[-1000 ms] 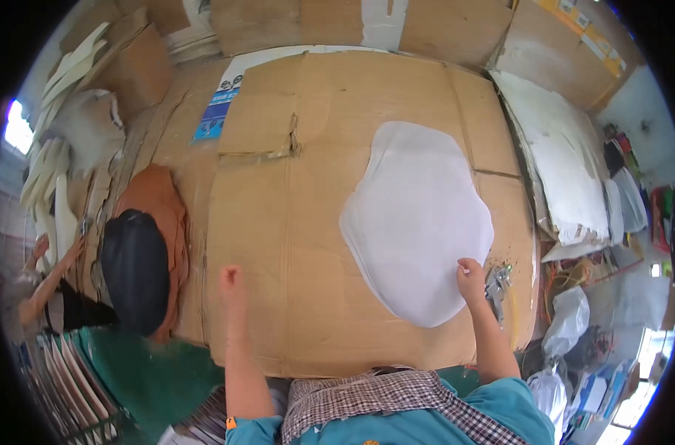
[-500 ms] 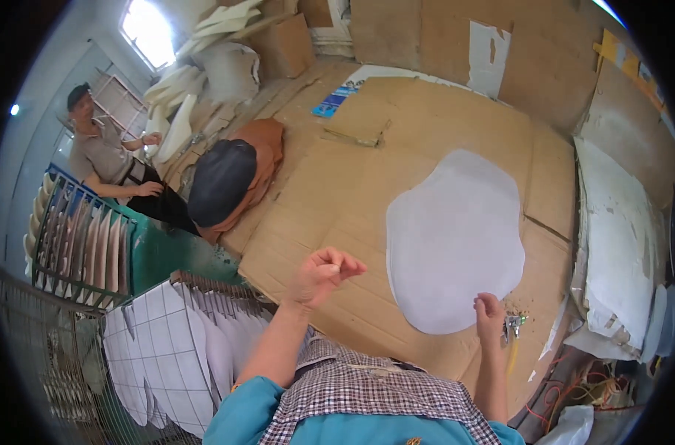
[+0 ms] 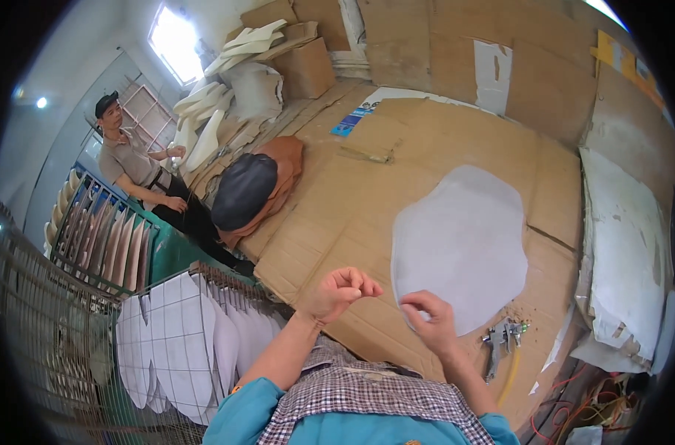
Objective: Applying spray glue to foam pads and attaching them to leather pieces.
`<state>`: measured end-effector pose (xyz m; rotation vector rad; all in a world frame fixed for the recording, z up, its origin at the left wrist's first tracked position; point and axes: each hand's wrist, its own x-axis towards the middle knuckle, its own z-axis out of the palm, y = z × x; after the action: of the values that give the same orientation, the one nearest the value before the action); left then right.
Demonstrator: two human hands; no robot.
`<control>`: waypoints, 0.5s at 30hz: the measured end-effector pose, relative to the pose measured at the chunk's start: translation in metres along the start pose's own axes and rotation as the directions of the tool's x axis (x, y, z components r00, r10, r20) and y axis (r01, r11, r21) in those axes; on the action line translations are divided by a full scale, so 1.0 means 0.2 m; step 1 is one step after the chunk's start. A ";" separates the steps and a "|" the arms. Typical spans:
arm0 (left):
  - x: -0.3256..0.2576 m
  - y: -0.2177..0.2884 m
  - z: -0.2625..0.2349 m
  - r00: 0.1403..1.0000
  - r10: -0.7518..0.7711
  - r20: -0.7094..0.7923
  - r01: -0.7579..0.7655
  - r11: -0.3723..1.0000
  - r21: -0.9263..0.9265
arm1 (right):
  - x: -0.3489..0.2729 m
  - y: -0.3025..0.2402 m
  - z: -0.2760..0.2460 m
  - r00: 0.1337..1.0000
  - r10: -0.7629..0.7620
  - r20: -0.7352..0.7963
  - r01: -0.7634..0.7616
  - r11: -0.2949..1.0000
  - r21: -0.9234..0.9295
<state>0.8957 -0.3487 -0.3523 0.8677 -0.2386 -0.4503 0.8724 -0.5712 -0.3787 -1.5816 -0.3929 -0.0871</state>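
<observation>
Right hand (image 3: 435,323) has moved nearer left hand (image 3: 339,294). Both curled; grip cannot be determined. White sheet (image 3: 462,241), right hand's 1 o'clock: laid flat. Spray gun (image 3: 496,343), sheet's 5 o'clock: unheld.

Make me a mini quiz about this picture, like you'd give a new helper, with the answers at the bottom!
1. Pick one: what colour is the hose beside the spray gun?
A) blue
B) yellow
C) black

2. True or false: the spray gun lies on the cardboard, apart from the right hand.

3. Fill in the missing word: the dark bundle rests against or on ______ sheets, left of the pale sheet.

Key:
1. B
2. True
3. reddish-brown
</observation>
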 end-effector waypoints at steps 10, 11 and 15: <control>0.01 0.04 0.15 0.992 -0.106 0.066 0.070 0.908 0.413 | 0.09 -0.21 0.04 0.960 -0.181 0.211 0.152 0.977 0.149; 0.00 0.04 0.15 0.991 -0.119 0.069 0.078 0.901 0.427 | 0.09 -0.21 0.04 0.952 -0.197 0.236 0.168 0.976 0.138; 0.00 0.00 0.15 0.986 -0.148 0.082 0.101 0.904 0.415 | 0.08 -0.19 0.01 0.945 -0.190 0.266 0.157 0.978 0.139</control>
<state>0.8851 -0.3689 -0.3340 1.2769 -0.3912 -0.5807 0.8750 -0.5661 -0.3387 -1.4440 -0.7461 0.0235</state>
